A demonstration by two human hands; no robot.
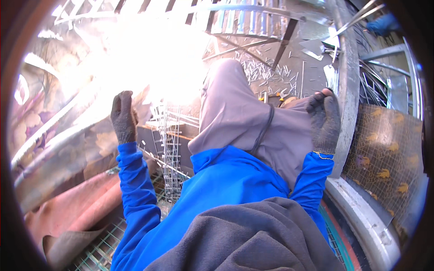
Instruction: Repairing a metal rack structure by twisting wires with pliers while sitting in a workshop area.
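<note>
My left hand (pixel 123 118), in a dark, worn knit glove, is raised left of my knee with its fingers up and nothing visible in them. Beside it, a bundle of thin metal wire pieces (pixel 171 158) stands next to a dark board (pixel 151 141). My right hand (pixel 323 121), gloved alike with some fingertips bare, shows its palm by my other knee, near a pale grey beam (pixel 347 86). No object shows in that palm. Mauve-grey cloth (pixel 235 104) covers my bent legs, between the two hands.
Small metal offcuts (pixel 266 74) litter the ground ahead, below a slatted metal frame (pixel 285 40). Yellow-handled tools (pixel 282 95) lie by my right leg. A patterned sheet (pixel 384 153) leans at right; a reddish roll (pixel 81 198) lies at left. Glare hides the upper left.
</note>
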